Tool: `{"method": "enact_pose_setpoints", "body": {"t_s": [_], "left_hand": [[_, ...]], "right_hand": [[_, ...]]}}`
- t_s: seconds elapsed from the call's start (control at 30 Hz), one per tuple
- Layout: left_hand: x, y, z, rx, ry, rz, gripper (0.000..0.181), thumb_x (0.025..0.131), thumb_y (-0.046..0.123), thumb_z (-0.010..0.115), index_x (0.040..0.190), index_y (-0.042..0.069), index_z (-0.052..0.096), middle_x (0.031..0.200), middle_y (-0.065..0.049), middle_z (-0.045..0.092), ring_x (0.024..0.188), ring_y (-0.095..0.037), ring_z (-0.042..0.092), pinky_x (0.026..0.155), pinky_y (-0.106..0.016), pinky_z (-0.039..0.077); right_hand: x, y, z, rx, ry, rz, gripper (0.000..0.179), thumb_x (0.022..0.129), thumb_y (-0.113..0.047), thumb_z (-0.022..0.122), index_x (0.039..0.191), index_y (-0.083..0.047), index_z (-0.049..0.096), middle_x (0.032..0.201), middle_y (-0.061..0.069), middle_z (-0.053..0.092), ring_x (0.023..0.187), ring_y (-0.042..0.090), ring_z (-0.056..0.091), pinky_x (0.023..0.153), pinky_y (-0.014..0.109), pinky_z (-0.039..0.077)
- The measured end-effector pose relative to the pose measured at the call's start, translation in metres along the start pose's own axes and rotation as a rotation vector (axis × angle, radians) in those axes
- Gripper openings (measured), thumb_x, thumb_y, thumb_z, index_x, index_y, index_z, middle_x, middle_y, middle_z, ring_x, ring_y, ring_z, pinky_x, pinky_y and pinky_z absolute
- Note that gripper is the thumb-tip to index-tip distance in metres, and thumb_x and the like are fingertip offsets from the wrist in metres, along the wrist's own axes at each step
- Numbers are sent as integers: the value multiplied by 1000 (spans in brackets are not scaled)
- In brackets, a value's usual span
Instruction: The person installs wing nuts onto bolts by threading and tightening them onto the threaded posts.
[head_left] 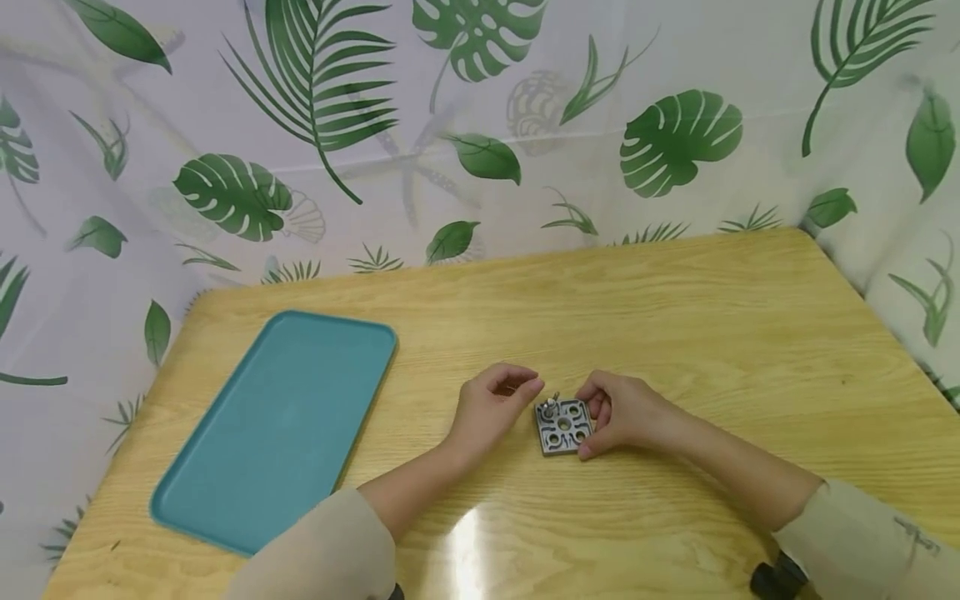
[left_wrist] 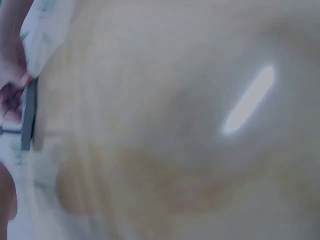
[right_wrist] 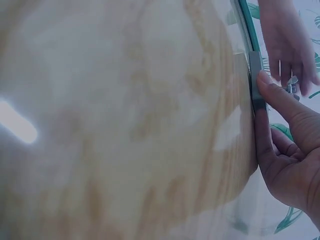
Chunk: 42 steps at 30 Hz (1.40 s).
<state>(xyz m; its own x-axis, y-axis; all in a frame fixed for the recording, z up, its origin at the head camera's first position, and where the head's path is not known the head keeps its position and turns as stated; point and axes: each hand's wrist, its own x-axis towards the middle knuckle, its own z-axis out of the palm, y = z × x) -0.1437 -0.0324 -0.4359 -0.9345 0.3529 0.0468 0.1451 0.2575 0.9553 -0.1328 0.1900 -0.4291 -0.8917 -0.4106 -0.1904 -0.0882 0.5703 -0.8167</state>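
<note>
A square grey metal plate [head_left: 564, 442] with several round holes lies on the wooden table. A thin bolt stands up at its far left corner, carrying a small shiny piece that looks like a wing nut [right_wrist: 292, 86]. My right hand [head_left: 630, 412] pinches the plate's right side, thumb at the near corner and fingers at the far one. Just left of the bolt hovers my left hand [head_left: 491, 408], thumb and fingers loosely bent and nothing seen between them. In the left wrist view the plate [left_wrist: 29, 115] appears edge-on, with only part of my left hand [left_wrist: 5, 195] showing.
A teal tray [head_left: 277, 425] lies on the left part of the wooden table [head_left: 637, 308]. Behind the table hangs a leaf-printed cloth [head_left: 405, 100]. Light glares off the tabletop near the front edge.
</note>
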Motion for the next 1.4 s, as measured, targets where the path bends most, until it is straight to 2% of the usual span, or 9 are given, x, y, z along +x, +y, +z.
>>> {"method": "enact_pose_setpoints", "body": {"t_s": [0.13, 0.3, 0.4, 0.67, 0.83, 1.0, 1.1, 1.2, 1.4], "left_hand": [[-20, -1, 10, 69, 110, 72, 34, 85, 27, 72, 110, 5, 64, 108, -5, 66, 101, -15, 59, 89, -30, 47], [-30, -5, 23, 60, 144, 66, 31, 82, 23, 75, 106, 6, 65, 106, -3, 64, 101, -18, 60, 91, -31, 48], [-32, -8, 27, 29, 157, 61, 29, 83, 23, 74, 105, 6, 65, 105, -5, 64, 101, -20, 60, 90, -31, 49], [-26, -12, 33, -12, 229, 111, 20, 84, 19, 72, 99, 7, 67, 100, -4, 66, 96, -19, 61, 86, -32, 50], [-21, -10, 32, -20, 218, 118, 13, 87, 17, 69, 96, 7, 69, 96, -4, 67, 91, -17, 62, 81, -26, 51], [-11, -13, 20, -28, 77, 129, 14, 92, 13, 61, 100, 4, 68, 100, -8, 68, 95, -20, 63, 83, -24, 51], [1, -16, 9, -32, -66, 97, 17, 94, 13, 56, 104, 4, 67, 104, -8, 68, 102, -18, 62, 88, -22, 49], [16, -17, -1, -48, -234, 29, 20, 97, 14, 53, 107, 4, 67, 109, -8, 67, 105, -13, 60, 91, -21, 47], [42, -11, -14, -58, -537, -77, 23, 98, 12, 50, 111, 1, 66, 109, -9, 67, 98, -7, 59, 88, -21, 47]], "right_hand": [[2, 1, -1, -10, -2, 4, 64, 58, -19, 91, 106, 4, 55, 83, 7, 57, 69, 15, 55, 60, 23, 49], [3, 3, -1, -19, -10, 4, 65, 58, -21, 91, 107, 4, 55, 84, 7, 57, 69, 15, 56, 60, 23, 50], [4, 4, 0, -18, -11, 7, 65, 58, -22, 91, 107, 4, 55, 83, 7, 57, 70, 15, 56, 61, 23, 50], [5, 5, -1, -10, -10, 15, 65, 58, -21, 91, 106, 4, 56, 83, 7, 57, 69, 15, 57, 61, 23, 50], [4, 4, -2, -5, -16, 11, 65, 58, -21, 91, 106, 4, 55, 83, 7, 57, 69, 15, 57, 60, 23, 50], [4, 4, -1, -9, -19, 11, 66, 58, -22, 91, 107, 4, 55, 83, 7, 57, 69, 15, 57, 60, 23, 50], [4, 4, -1, -14, -17, 13, 67, 58, -22, 91, 108, 4, 55, 84, 7, 57, 69, 16, 57, 61, 23, 50], [5, 4, -1, -20, -18, 13, 67, 58, -23, 91, 108, 5, 54, 84, 7, 57, 69, 16, 57, 61, 24, 50], [4, 3, 0, -35, -29, 8, 67, 59, -24, 91, 108, 4, 54, 84, 6, 57, 69, 15, 56, 60, 23, 50]]}}
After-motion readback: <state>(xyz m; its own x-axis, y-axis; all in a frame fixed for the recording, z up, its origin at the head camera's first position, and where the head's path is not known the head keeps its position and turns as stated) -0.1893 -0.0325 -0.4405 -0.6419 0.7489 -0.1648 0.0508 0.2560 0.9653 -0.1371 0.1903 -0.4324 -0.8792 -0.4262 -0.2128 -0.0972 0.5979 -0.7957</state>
